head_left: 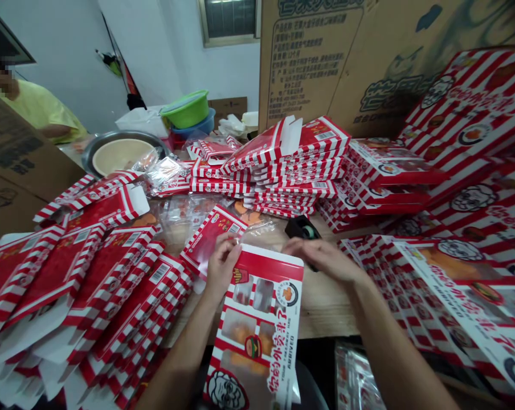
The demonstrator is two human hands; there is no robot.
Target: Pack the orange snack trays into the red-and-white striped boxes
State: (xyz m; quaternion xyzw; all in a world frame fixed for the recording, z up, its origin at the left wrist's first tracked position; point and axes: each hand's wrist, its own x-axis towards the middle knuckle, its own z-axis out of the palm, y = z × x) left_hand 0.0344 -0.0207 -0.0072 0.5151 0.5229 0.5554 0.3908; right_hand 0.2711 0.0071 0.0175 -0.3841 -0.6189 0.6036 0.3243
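Note:
A flat red-and-white striped carton (261,319) with clear windows stands tilted at the table's front edge, between my forearms. Through its windows some orange food-like pieces show. At its upper left corner, my left hand (221,262) is closed with thumb and fingers pinched on the edge. My right hand (321,259) is beside the upper right corner, its fingers bent together; whatever they hold is too small to make out. Just behind the right hand sits a black tape dispenser (300,228). Another red carton (212,236) lies on the table behind my left hand.
Several striped cartons (125,250) lean in rows on the left. Stacked cartons (291,165) fill the table's back, and more piles (466,290) stand right. Behind are a large cardboard box (317,74), a metal basin (89,154) and a green basin (189,111). A person in yellow (48,108) is at far left.

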